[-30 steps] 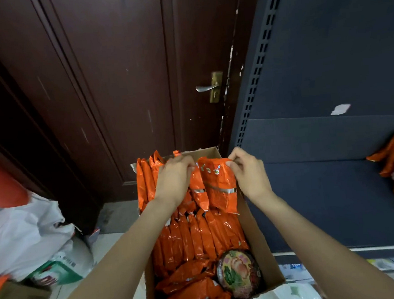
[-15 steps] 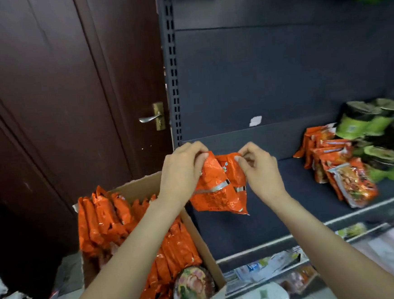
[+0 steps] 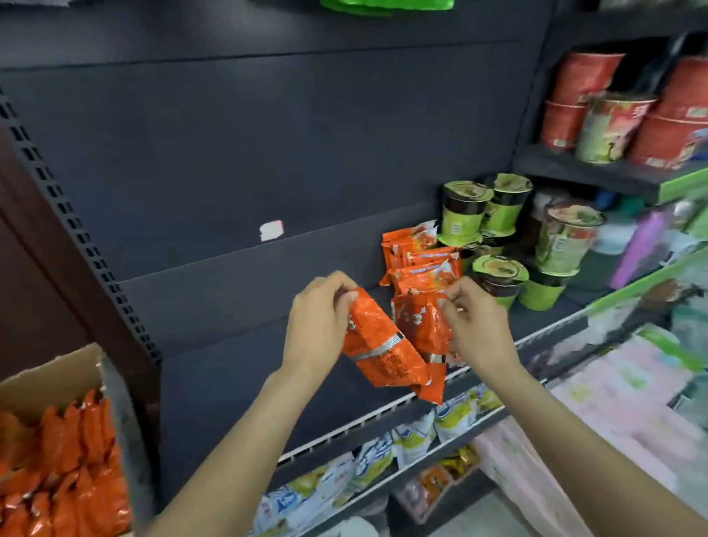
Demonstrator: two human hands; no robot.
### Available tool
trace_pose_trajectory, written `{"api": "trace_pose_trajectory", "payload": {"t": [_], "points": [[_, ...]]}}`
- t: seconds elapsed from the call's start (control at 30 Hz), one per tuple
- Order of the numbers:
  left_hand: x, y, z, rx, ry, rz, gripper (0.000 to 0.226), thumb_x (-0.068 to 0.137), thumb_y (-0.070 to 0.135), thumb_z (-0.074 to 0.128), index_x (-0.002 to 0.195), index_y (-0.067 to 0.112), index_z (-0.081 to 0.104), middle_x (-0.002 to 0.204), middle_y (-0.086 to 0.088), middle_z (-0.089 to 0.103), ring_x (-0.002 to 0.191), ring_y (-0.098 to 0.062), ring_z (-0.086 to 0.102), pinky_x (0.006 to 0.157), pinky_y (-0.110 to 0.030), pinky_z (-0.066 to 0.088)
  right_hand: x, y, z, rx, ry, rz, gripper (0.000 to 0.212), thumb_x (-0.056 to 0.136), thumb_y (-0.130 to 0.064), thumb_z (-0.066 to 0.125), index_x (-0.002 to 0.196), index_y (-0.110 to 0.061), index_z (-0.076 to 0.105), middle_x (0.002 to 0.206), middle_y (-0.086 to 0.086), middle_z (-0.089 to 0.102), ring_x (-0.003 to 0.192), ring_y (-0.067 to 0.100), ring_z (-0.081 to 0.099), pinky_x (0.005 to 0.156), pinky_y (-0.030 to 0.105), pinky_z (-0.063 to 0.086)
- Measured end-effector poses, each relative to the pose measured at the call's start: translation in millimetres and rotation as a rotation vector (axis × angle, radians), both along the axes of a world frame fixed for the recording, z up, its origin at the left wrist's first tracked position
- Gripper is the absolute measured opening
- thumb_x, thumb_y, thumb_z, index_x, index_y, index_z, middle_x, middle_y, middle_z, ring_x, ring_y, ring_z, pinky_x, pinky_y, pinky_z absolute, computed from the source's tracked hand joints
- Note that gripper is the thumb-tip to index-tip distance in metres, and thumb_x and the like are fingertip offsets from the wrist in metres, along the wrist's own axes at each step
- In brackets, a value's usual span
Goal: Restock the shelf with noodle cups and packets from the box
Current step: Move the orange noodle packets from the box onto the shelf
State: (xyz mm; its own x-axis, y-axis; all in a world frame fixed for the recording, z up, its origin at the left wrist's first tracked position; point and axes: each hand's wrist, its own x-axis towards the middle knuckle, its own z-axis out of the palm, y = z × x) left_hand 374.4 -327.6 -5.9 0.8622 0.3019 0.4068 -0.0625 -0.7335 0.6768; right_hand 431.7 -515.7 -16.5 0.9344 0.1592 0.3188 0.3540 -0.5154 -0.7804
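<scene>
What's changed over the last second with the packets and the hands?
Both hands, left hand and right hand, lifted the orange noodle packets out of the cardboard box and carried them right, over the dark shelf toward the stocked orange packets. Each hand still pinches the packets' top edges.

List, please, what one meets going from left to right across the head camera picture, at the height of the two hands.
Dark door → left hand → orange packets held in both hands → right hand → green noodle cups on the shelf.
</scene>
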Motion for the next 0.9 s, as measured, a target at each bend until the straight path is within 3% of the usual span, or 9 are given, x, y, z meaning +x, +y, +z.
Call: {"api": "trace_pose_trajectory", "payload": {"t": [0.07,0.17,0.3,0.6,0.77,0.9], "points": [[17,-28,-1,0.008,0.044,0.030,0.009,0.092,0.019,0.056,0.087,0.025,0.062,0.091,0.003,0.064,0.085,-0.016,0.061,0.077,-0.038,0.051,16,-30,-3,-0.004,0.021,-0.041,0.012,0.094,-0.013,0.051,0.083,-0.011,0.047,0.074,0.005,0.060,0.061,0.027,0.056,0.061,0.049,0.051],[41,-59,1,0.025,0.112,0.047,0.007,0.092,0.024,0.056,0.092,0.027,0.063,0.089,0.007,0.068,0.083,-0.016,0.063,0.076,-0.037,0.052,38,-64,-7,-0.030,0.042,-0.111,0.011,0.095,-0.013,0.050,0.085,-0.007,0.050,0.070,0.007,0.059,0.063,0.030,0.057,0.063,0.044,0.049],[73,-81,0,0.048,0.151,0.081,0.008,0.093,0.029,0.055,0.093,0.027,0.063,0.085,0.008,0.069,0.081,-0.014,0.064,0.072,-0.038,0.054,64,-90,-12,0.026,0.054,-0.171,0.012,0.095,-0.008,0.047,0.084,-0.005,0.046,0.069,0.018,0.058,0.065,0.039,0.058,0.063,0.052,0.051],[132,-90,-17,-0.122,0.173,0.085,0.010,0.095,0.024,0.051,0.088,0.019,0.056,0.074,0.004,0.061,0.073,-0.017,0.064,0.070,-0.039,0.055,116,-105,-26,0.048,0.115,-0.210,0.013,0.095,-0.012,0.047,0.083,-0.009,0.043,0.072,0.020,0.058,0.069,0.041,0.060,0.063,0.058,0.053],[146,-94,-24,-0.216,0.187,0.069,0.008,0.096,0.021,0.047,0.091,0.015,0.049,0.077,-0.003,0.061,0.071,-0.023,0.066,0.067,-0.047,0.057,133,-110,-33,0.053,0.132,-0.186,0.013,0.095,-0.011,0.047,0.083,-0.007,0.043,0.074,0.022,0.057,0.071,0.042,0.060,0.063,0.058,0.053],[147,-103,-23,-0.314,0.230,0.092,0.009,0.098,0.015,0.041,0.090,0.011,0.044,0.085,-0.011,0.063,0.071,-0.021,0.068,0.068,-0.044,0.059,145,-110,-36,0.023,0.157,-0.140,0.018,0.095,-0.009,0.043,0.078,-0.010,0.039,0.077,0.022,0.055,0.073,0.039,0.060,0.065,0.058,0.052]]}}
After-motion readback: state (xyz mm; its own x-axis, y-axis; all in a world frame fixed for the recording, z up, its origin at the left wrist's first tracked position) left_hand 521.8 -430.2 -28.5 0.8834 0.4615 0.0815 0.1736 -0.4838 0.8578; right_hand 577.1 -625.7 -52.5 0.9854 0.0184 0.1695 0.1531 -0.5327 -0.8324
